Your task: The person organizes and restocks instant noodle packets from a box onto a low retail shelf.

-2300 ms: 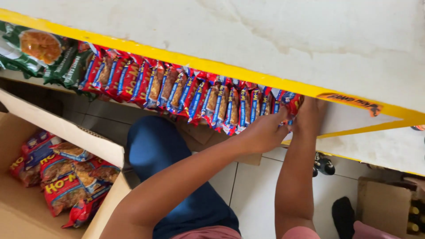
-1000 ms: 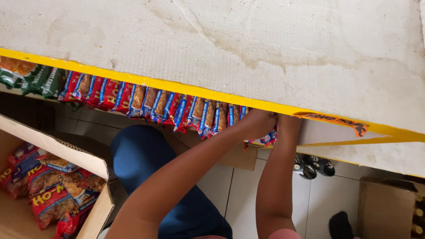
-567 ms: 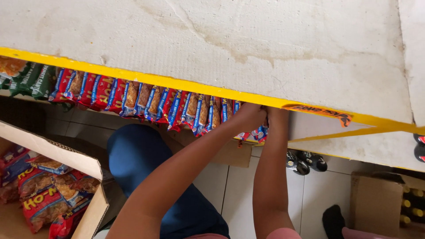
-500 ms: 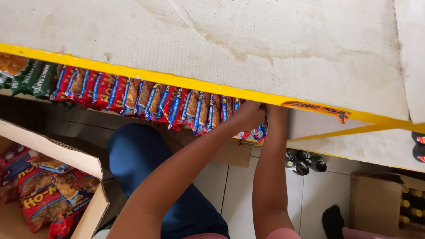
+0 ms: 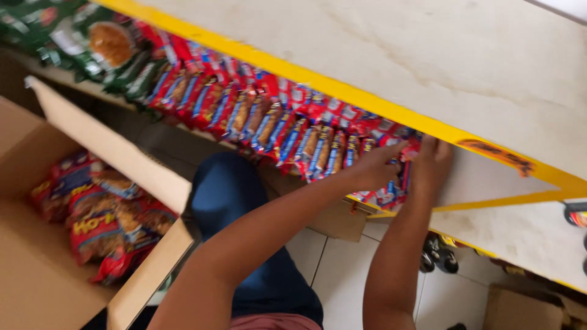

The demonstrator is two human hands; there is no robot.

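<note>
A row of red and blue noodle packets (image 5: 263, 116) stands on edge on a shelf under a white slab with a yellow edge (image 5: 342, 91). My left hand (image 5: 373, 168) and my right hand (image 5: 431, 162) both press on the packets at the row's right end (image 5: 391, 192), fingers curled around them. The view is blurred, so I cannot make out single packets in my hands. Green packets (image 5: 104, 46) fill the shelf's left part.
An open cardboard box (image 5: 36, 269) at lower left holds more red packets (image 5: 98, 220). My blue-clad knee (image 5: 232, 195) is under the shelf. Tiled floor, dark bottles (image 5: 437, 260) and another carton (image 5: 526, 308) lie at lower right.
The view has swung left and down, showing more of the box. Both hands stay at the right end of the row of red packets.
</note>
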